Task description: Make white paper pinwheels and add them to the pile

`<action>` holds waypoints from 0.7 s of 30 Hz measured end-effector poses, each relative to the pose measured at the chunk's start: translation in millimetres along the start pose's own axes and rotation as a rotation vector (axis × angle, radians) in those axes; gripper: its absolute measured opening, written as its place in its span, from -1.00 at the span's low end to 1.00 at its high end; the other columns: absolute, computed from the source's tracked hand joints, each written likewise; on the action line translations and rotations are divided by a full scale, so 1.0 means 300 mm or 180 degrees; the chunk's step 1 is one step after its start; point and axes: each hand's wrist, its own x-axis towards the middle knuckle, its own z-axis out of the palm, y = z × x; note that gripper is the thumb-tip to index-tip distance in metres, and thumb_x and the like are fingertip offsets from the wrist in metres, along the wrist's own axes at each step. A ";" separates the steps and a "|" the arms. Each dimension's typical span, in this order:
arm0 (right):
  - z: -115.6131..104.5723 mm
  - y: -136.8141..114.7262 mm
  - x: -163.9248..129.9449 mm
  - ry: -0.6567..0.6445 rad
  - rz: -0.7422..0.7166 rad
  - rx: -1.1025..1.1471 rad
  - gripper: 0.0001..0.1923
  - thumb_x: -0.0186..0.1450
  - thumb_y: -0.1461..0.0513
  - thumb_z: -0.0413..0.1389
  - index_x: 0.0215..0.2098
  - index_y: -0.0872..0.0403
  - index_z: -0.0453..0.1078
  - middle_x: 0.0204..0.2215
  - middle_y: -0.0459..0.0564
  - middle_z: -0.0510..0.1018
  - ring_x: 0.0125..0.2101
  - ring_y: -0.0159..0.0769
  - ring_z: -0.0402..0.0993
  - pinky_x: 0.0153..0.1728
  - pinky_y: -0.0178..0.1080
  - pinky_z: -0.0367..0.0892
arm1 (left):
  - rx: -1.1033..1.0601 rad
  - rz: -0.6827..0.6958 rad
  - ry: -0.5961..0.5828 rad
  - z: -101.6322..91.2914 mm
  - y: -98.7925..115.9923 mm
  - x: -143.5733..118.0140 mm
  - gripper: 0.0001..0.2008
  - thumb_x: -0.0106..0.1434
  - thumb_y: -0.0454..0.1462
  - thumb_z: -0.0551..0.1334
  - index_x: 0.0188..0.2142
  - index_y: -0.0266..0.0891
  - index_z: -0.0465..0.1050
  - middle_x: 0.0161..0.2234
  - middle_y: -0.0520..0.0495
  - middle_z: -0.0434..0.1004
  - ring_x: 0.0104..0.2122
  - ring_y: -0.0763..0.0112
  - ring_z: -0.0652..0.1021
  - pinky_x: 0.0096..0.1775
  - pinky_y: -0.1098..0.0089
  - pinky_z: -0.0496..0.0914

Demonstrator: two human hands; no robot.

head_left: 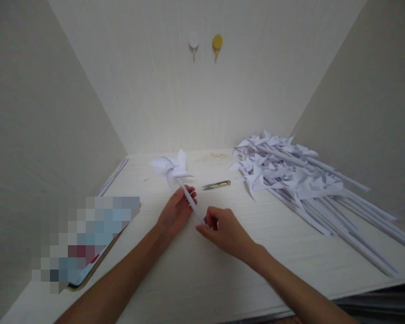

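A white paper pinwheel [173, 168] on a rolled paper stick is held over the middle of the table, its vanes toward the back wall. My left hand [178, 209], palm turned up, has its fingers curled around the stick just below the vanes. Lower on the same stick, my right hand [224, 229] pinches it between thumb and bent fingers; the stick's bottom end is hidden there. Just beyond my hands lie small thread snips [216, 185], their blades pointing left.
Many finished-looking paper pinwheels [290, 180] are heaped at the right, sticks toward the front right. Loose paper sticks [113, 177] lie along the left wall. A blurred-out flat device [94, 243] rests at the left. White [193, 41] and yellow [217, 42] hooks are on the back wall.
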 end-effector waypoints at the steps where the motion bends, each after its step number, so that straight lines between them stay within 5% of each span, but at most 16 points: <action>1: 0.009 -0.012 -0.012 -0.0094 -0.0016 -0.0066 -0.74 -0.01 0.28 0.17 -0.69 0.06 0.14 -0.72 -0.18 0.28 -0.65 -0.46 0.15 -0.59 -0.34 0.02 | -0.0009 -0.0002 -0.0011 -0.001 -0.001 0.000 -0.89 0.15 -0.33 0.17 -0.48 -0.26 0.41 -0.43 0.03 0.45 -0.42 0.54 0.46 -0.35 0.49 0.38; 5: 0.006 -0.026 -0.025 -0.0082 -0.0127 -0.0024 -0.75 -0.02 0.38 0.11 -0.67 0.05 0.10 -0.73 -0.21 0.25 -0.67 -0.47 0.13 -0.60 -0.35 0.03 | 0.0102 0.0034 -0.0232 0.000 -0.013 -0.006 -0.90 0.15 -0.31 0.18 -0.46 -0.25 0.45 -0.35 0.01 0.50 -0.36 0.52 0.48 -0.31 0.47 0.38; 9: -0.111 -0.001 0.007 0.0298 -0.0110 0.0084 -0.80 -0.01 0.37 0.11 -0.60 0.03 0.14 -0.73 -0.21 0.30 -0.67 -0.44 0.19 -0.61 -0.34 0.04 | 0.0352 -0.0057 -0.0545 0.003 -0.022 -0.013 -0.83 0.17 -0.26 0.15 -0.30 -0.25 0.48 -0.21 -0.07 0.51 -0.23 0.44 0.48 -0.23 0.43 0.36; 15: -0.546 0.094 0.096 0.1366 0.0030 -0.0680 -0.85 -0.04 0.32 0.17 -0.53 0.03 0.26 -0.69 -0.13 0.41 -0.62 -0.34 0.32 -0.51 -0.22 0.15 | 0.0548 -0.0393 -0.0401 0.003 -0.022 -0.013 -0.84 0.14 -0.34 0.15 -0.31 -0.30 0.48 -0.30 -0.09 0.52 -0.35 0.46 0.49 -0.31 0.45 0.34; 18: -0.772 0.205 0.111 0.1770 0.0469 -0.1470 -0.78 -0.11 0.36 0.21 -0.71 0.01 0.24 -0.75 -0.11 0.35 -0.64 -0.29 0.29 -0.48 -0.13 0.16 | 0.0530 -0.0393 -0.0332 0.000 -0.025 -0.006 -0.86 0.13 -0.37 0.15 -0.35 -0.32 0.49 -0.36 -0.09 0.52 -0.41 0.49 0.48 -0.35 0.47 0.34; 21: -0.919 0.351 0.094 0.1817 0.0435 -0.1548 -0.72 -0.18 0.39 0.23 -0.80 -0.02 0.22 -0.81 -0.13 0.26 -0.60 -0.14 0.34 -0.44 -0.04 0.20 | 0.0521 -0.0397 -0.0317 -0.004 -0.029 0.000 -0.86 0.13 -0.38 0.14 -0.38 -0.34 0.49 -0.39 -0.09 0.51 -0.43 0.50 0.48 -0.36 0.48 0.34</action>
